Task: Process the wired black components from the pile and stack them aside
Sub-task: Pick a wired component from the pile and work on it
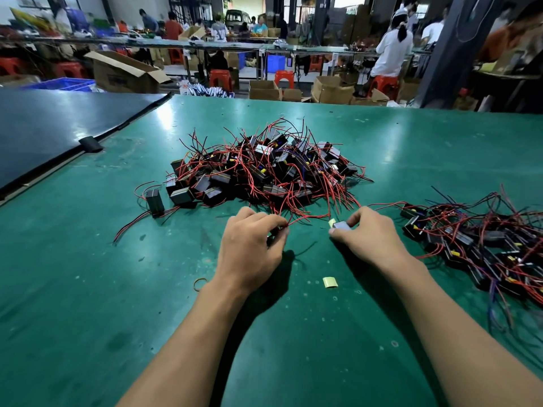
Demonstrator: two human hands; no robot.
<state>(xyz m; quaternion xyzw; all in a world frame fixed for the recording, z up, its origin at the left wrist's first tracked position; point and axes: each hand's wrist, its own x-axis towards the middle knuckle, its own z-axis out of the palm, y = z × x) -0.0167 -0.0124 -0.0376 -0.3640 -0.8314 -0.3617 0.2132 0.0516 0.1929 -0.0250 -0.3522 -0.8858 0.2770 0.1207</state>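
Working one piece at a time seemed to be the game. The right hand (pixel 370 235) was pinching a small black component (pixel 342 225) down near the green table (pixel 88 289), thumb and fingertips curled round it, with a yellowish tape tab (pixel 332 222) sticking out at its left edge. The left hand (pixel 252 243) was curled too, pinching red wires (pixel 294 220) at the near edge of the main pile (pixel 264 168).

My guess for doing it well: hold the body steady, deal with that tab cleanly, and tease the leads free before lifting so nothing drags the heap along. Finished ones were probably the tangle on the right (pixel 476 251). A loose tape scrap (pixel 330 282) lay between the wrists.

Writing-wise, nothing was legible. The cartons (pixel 123 74) at the back had print, but it was too blurry to read.
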